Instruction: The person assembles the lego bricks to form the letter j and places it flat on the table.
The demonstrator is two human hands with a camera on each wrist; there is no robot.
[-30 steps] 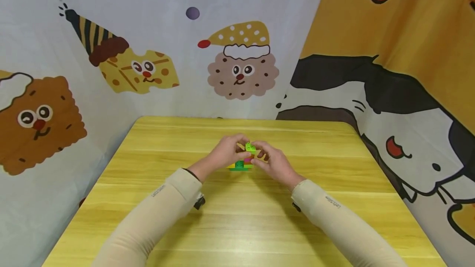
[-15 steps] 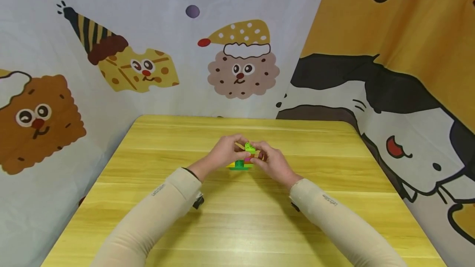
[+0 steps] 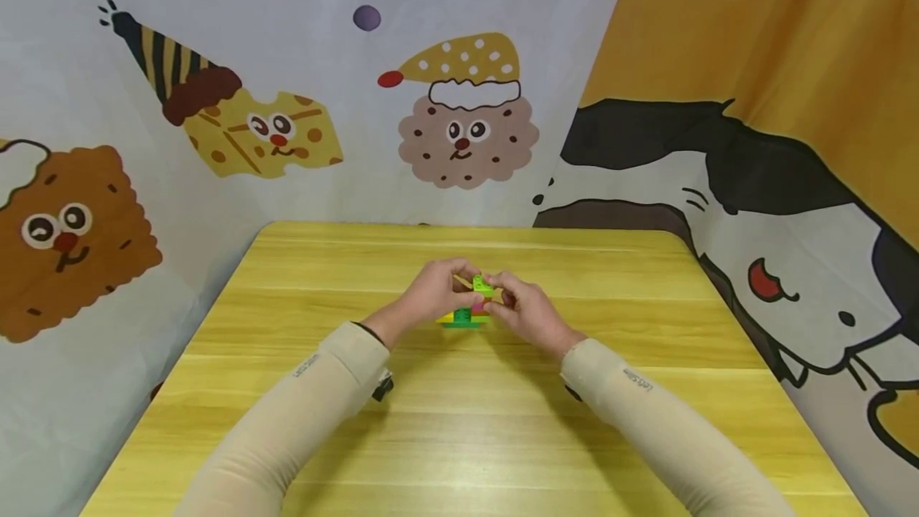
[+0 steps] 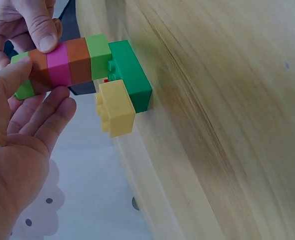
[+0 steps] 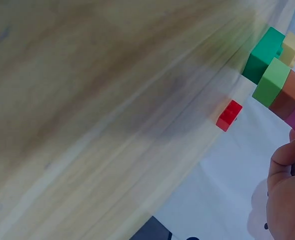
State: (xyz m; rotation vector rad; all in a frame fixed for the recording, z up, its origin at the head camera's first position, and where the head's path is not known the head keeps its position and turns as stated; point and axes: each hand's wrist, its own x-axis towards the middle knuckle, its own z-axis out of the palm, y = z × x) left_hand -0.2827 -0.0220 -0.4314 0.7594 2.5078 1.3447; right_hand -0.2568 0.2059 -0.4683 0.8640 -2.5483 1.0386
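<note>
A small brick tower (image 3: 470,305) stands on the yellow wooden table (image 3: 459,437). It has a dark green base (image 4: 130,75) with a yellow brick (image 4: 116,107) beside it. Above these come light green, orange, pink and orange bricks, and a light green top (image 3: 483,286). My left hand (image 3: 438,290) curls round the upper part from the left, its thumb on the top brick. From the right, my right hand (image 3: 513,305) pinches the same upper bricks, its thumb (image 4: 42,32) pressing the orange and pink ones. A small red brick (image 5: 229,115) lies on the table behind the tower.
Cartoon-printed cloth (image 3: 459,126) hangs close behind and to both sides of the table. The table's far edge (image 3: 467,228) lies a short way beyond the tower. Bare wood stretches between the tower and me.
Both hands keep their hold on the tower, which stays in place. The head view has drifted slightly.
</note>
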